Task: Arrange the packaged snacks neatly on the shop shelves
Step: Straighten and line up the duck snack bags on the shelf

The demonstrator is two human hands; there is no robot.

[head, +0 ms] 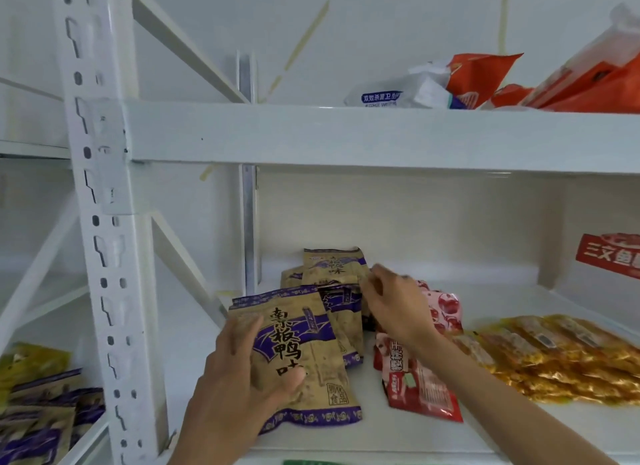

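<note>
From my feed, the white shelf (381, 440) holds brown-and-purple snack packs, red ones (420, 388) and gold ones (568, 357). My left hand (239, 392) grips the front brown pack (304, 353), thumb across its face, printed 南京板鸭. My right hand (394, 301) pinches a brown pack behind (341, 298), fingers curled.

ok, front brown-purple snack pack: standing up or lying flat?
Lying flat: the front brown-purple pack rests face-up on the shelf, left hand holding it.
</note>
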